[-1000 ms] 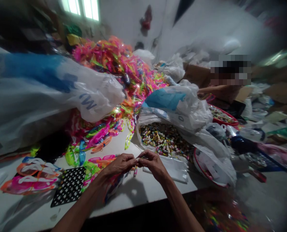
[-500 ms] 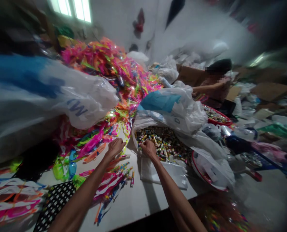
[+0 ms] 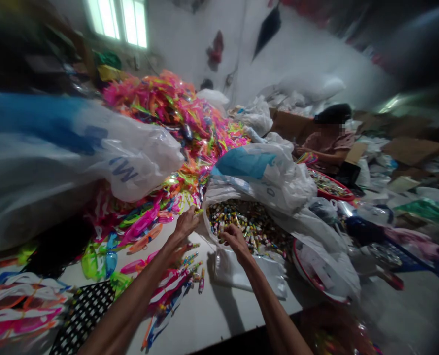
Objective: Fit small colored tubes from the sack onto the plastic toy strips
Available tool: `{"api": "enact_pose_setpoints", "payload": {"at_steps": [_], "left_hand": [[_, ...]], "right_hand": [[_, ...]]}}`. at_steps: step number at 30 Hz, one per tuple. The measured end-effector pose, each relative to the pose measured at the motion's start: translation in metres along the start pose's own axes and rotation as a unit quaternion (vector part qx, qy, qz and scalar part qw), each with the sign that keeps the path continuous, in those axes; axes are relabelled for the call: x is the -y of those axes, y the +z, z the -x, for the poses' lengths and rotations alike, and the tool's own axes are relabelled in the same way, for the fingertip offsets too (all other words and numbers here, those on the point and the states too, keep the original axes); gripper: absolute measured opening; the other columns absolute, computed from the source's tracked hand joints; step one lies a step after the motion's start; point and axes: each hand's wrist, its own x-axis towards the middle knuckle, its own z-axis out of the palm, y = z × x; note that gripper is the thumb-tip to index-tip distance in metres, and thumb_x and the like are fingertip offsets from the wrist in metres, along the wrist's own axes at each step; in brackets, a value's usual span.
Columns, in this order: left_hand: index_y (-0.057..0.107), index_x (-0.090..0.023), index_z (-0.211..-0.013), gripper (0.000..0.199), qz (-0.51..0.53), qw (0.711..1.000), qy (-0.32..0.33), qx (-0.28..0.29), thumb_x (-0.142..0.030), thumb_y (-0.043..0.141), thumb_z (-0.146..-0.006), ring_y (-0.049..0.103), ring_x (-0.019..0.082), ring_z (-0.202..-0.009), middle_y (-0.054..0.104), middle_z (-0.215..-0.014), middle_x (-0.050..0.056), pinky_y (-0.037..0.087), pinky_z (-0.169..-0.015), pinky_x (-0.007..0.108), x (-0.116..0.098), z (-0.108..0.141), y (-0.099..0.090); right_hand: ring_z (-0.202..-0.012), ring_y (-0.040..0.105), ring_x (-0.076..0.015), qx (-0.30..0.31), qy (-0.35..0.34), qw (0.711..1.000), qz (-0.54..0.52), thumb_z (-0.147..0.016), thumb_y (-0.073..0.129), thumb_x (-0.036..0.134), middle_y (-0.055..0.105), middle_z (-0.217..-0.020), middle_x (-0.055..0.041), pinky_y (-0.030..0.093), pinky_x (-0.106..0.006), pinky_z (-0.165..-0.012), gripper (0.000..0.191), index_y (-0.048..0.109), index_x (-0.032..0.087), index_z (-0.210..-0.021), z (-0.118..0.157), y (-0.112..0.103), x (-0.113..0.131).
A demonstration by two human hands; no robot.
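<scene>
My left hand (image 3: 188, 222) is over the white table, left of the bag's rim. Its fingers are closed, with something small and yellow-green at the tips that I cannot make out. My right hand (image 3: 235, 237) is at the near edge of a pile of small printed tubes (image 3: 254, 231) in an open white plastic bag (image 3: 278, 172); its fingers are bent together and what they hold is hidden. Below my left wrist lie bundled pink and blue swim goggles (image 3: 169, 283) with white straps. A few loose tubes (image 3: 201, 283) rest beside them, and clear plastic sleeves (image 3: 251, 276) lie under my right wrist.
A large heap of bright goggles (image 3: 175, 108) rises behind. A big white sack (image 3: 138, 158) bulges at left, above more bundled goggles (image 3: 23, 305) and a black-and-white dotted piece (image 3: 84, 313). At right, a co-worker (image 3: 328, 143) sits behind a red basket (image 3: 348, 197).
My left hand has moved right and slightly up, toward the bag's rim. My right hand has shifted slightly right and down, its fingers loosening a little. The view has tilted slightly upward.
</scene>
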Motion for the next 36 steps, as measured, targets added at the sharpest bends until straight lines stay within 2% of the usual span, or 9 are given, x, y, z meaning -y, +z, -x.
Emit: {"api": "enact_pose_setpoints", "payload": {"at_steps": [3,6,8,10,15,18,23,30,36], "left_hand": [[0.051,-0.019,-0.082,0.021,0.107,0.987,0.036,0.113,-0.038,0.043,-0.084,0.049,0.011,-0.058,0.051,-0.068,-0.002,0.040,-0.053,0.021,-0.010,0.029,-0.010],[0.049,-0.018,-0.083,0.029,0.284,0.930,0.043,0.228,-0.047,0.047,-0.084,0.040,0.008,-0.051,0.046,-0.065,-0.004,0.035,-0.048,0.020,-0.016,0.064,-0.012],[0.050,-0.017,-0.084,0.033,0.335,0.907,0.020,0.253,-0.050,0.048,-0.083,0.041,0.007,-0.051,0.048,-0.067,-0.004,0.035,-0.048,0.020,-0.017,0.084,-0.012],[0.051,-0.016,-0.084,0.035,0.341,0.902,0.001,0.266,-0.051,0.050,-0.082,0.045,0.007,-0.051,0.051,-0.073,-0.002,0.036,-0.049,0.021,-0.019,0.097,-0.012],[0.055,-0.015,-0.092,0.037,0.361,0.879,-0.014,0.311,-0.050,0.053,-0.081,0.050,0.009,-0.056,0.053,-0.075,-0.001,0.040,-0.056,0.024,-0.024,0.113,-0.020],[0.057,-0.015,-0.096,0.035,0.369,0.874,-0.022,0.316,-0.046,0.055,-0.080,0.048,0.009,-0.058,0.053,-0.073,-0.001,0.038,-0.057,0.024,-0.025,0.117,-0.024],[0.060,-0.017,-0.091,0.025,0.355,0.888,-0.014,0.292,-0.036,0.053,-0.078,0.047,0.010,-0.060,0.052,-0.071,-0.001,0.037,-0.058,0.024,-0.024,0.121,-0.027],[0.064,-0.018,-0.085,0.024,0.267,0.928,-0.007,0.259,-0.037,0.052,-0.074,0.052,0.017,-0.076,0.060,-0.077,0.004,0.042,-0.065,0.026,-0.028,0.125,-0.033],[0.062,-0.019,-0.075,0.024,0.254,0.931,-0.008,0.263,-0.040,0.051,-0.075,0.051,0.016,-0.069,0.058,-0.068,0.002,0.041,-0.060,0.025,-0.034,0.129,-0.038]], "right_hand": [[-0.053,0.050,-0.0118,0.068,-0.036,0.978,-0.195,-0.072,0.058,0.042,0.057,-0.063,0.0004,0.037,-0.023,-0.051,0.026,0.058,0.017,-0.080,0.025,-0.007,0.029],[-0.047,0.040,-0.0083,0.103,-0.045,0.956,-0.271,-0.073,0.063,0.043,0.050,-0.055,0.0029,0.032,-0.022,-0.047,0.027,0.060,0.016,-0.073,0.044,-0.012,0.050],[-0.047,0.038,-0.0077,0.136,-0.039,0.951,-0.276,-0.072,0.066,0.043,0.049,-0.055,0.0031,0.031,-0.022,-0.046,0.027,0.061,0.016,-0.071,0.054,-0.014,0.056],[-0.048,0.040,-0.0078,0.171,-0.031,0.946,-0.272,-0.070,0.068,0.040,0.050,-0.057,0.0026,0.031,-0.022,-0.046,0.025,0.063,0.015,-0.072,0.062,-0.015,0.057],[-0.048,0.043,-0.0074,0.203,-0.013,0.934,-0.295,-0.068,0.070,0.034,0.053,-0.059,0.0026,0.032,-0.021,-0.047,0.020,0.066,0.015,-0.074,0.077,-0.018,0.056],[-0.050,0.047,-0.0082,0.210,-0.011,0.930,-0.303,-0.066,0.072,0.031,0.058,-0.062,0.0015,0.035,-0.022,-0.049,0.019,0.067,0.016,-0.077,0.083,-0.020,0.059],[-0.053,0.052,-0.0099,0.222,0.004,0.922,-0.316,-0.064,0.075,0.030,0.062,-0.065,0.0000,0.040,-0.024,-0.054,0.023,0.069,0.016,-0.080,0.088,-0.020,0.060],[-0.053,0.054,-0.0112,0.235,0.002,0.927,-0.293,-0.064,0.075,0.030,0.063,-0.064,-0.0014,0.042,-0.024,-0.054,0.022,0.070,0.014,-0.079,0.092,-0.021,0.057],[-0.054,0.055,-0.0120,0.225,-0.002,0.932,-0.284,-0.063,0.075,0.032,0.063,-0.063,-0.0011,0.043,-0.025,-0.055,0.024,0.070,0.015,-0.079,0.093,-0.021,0.061]]}}
